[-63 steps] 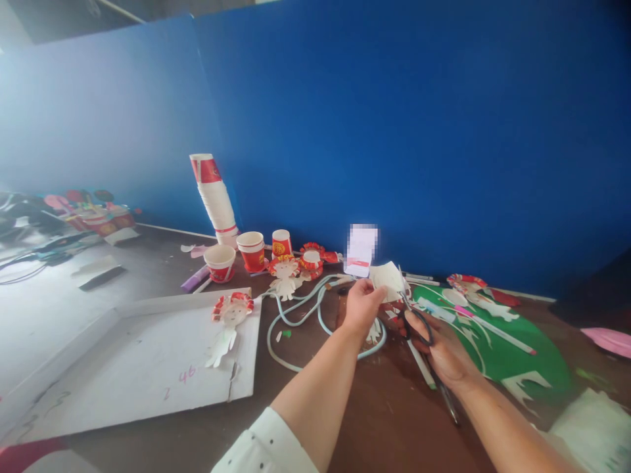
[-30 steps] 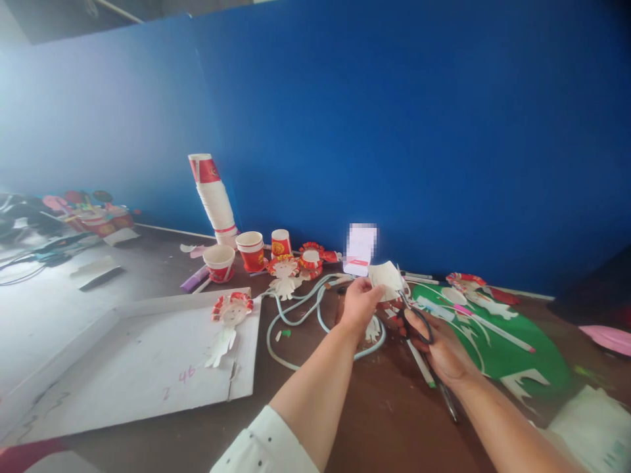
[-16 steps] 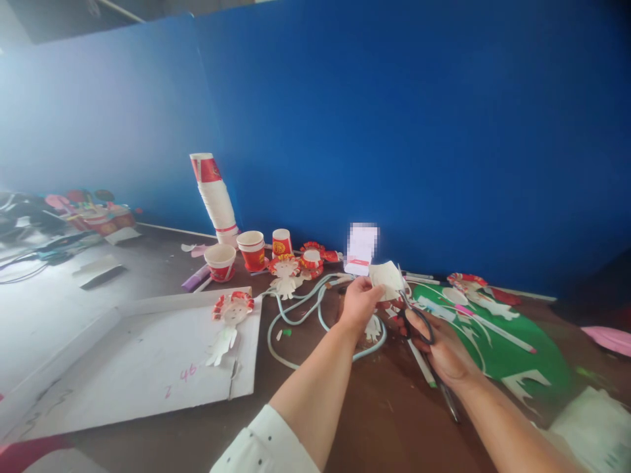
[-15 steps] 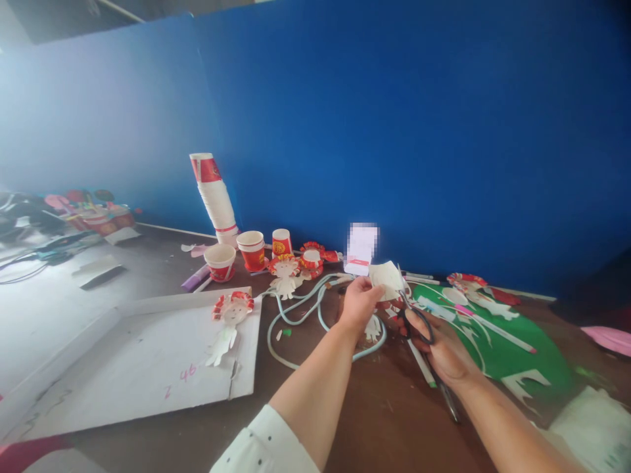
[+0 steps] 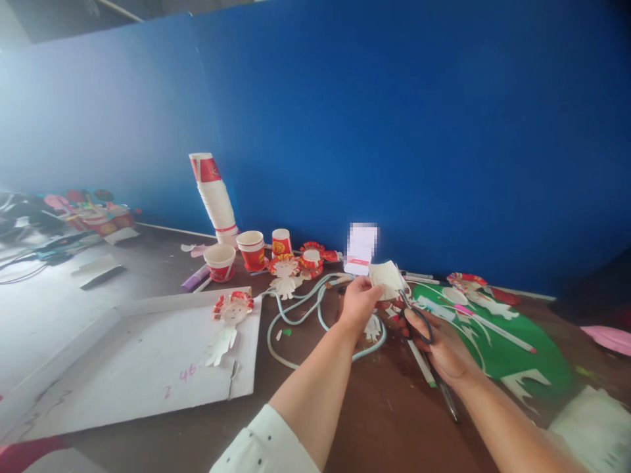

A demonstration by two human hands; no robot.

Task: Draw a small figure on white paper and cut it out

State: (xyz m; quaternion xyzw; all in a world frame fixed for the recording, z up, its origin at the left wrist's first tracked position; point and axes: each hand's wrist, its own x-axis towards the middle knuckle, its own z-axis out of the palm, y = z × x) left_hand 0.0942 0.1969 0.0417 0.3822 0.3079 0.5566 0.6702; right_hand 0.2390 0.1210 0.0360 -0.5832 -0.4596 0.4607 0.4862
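Paper and scissors hold their place between two steady hands

In the head view, hardly anything has shifted over the last couple of seconds. The left hand [image 5: 359,303], the right hand [image 5: 446,355], the scissors [image 5: 406,322] and the paper piece [image 5: 386,278] lie almost exactly where they were. No fresh cut shows, so the work in hand appears to be at the same stage, as far as can be told.

The left hand has thumb and fingers pinched together on the paper's near left part. The right hand is curled round the scissors, with fingers at the black handle loops; how far the blades are spread cannot be told.

The paper is held over the table, in front of the blurred white upright object [image 5: 359,263]. Roughly four-sided and a little curved, it shows its pale face to the camera and has no clear long axis. The scissors' long axis slants from the handles at lower right to the blades at upper left, pointing away from the person, at the paper's right edge. Beneath the right hand lie a green-ended marker [image 5: 422,362] and a dark pen [image 5: 450,401].
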